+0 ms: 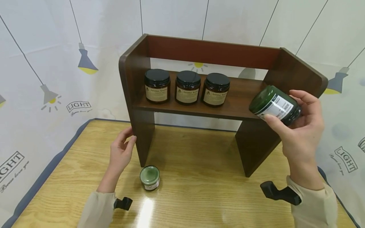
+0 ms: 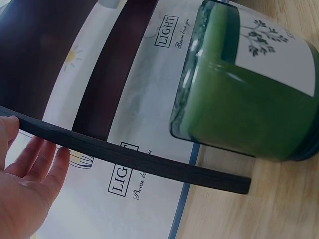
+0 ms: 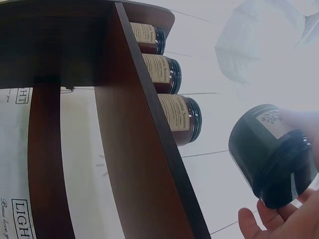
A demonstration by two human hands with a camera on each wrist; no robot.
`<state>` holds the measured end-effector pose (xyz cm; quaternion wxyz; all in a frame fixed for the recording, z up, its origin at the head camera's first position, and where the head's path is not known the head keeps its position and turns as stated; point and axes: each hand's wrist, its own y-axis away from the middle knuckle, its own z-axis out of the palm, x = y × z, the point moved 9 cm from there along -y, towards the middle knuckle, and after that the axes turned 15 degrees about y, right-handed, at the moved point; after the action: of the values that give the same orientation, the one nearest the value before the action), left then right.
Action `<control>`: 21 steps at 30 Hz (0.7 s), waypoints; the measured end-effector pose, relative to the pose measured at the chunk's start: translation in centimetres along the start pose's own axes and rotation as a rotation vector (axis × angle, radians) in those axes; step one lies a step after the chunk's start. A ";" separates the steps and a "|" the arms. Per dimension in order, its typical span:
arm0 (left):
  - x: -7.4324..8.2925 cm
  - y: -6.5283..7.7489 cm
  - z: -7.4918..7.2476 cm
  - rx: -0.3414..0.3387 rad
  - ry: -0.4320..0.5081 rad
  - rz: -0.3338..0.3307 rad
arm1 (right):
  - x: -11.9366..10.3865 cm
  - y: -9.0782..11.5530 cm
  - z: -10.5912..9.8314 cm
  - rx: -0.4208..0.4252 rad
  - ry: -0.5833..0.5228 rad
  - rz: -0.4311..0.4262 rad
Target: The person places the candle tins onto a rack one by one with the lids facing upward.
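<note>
With right hand (image 1: 305, 129), grips tilted green scented-candle jar (image 1: 272, 103), right of three Aroma-labelled jars (image 1: 187, 91) on brown shelf (image 1: 240, 91)

A white printed backdrop (image 1: 111, 25) rises behind the wood-grained tabletop (image 1: 205, 202) and along its left and right sides — a blue band (image 1: 61, 152) tracing the tabletop's edges. Above the tabletop's left side are a printed blue-grey lamp (image 1: 86, 60) and a paler grey one; the lettering "LIGHT" (image 1: 78, 106) repeats beyond both sides — white glare (image 1: 145, 212) streaks the tabletop's near part.
</note>
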<state>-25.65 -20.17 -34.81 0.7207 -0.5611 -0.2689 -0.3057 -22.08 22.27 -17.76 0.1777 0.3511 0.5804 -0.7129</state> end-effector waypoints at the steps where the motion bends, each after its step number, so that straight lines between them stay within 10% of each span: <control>1: 0.0 0.0 0.0 0.000 0.001 0.001 | 0.0 -0.1 -0.1 0.003 0.004 0.007; 21: 0.0 0.0 0.0 -0.009 0.030 0.017 | 0.6 -1.1 0.4 0.050 0.044 -0.026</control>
<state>-25.68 -20.18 -34.82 0.7247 -0.5620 -0.2520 -0.3090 -23.34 22.30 -17.35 0.1469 0.3634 0.5705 -0.7217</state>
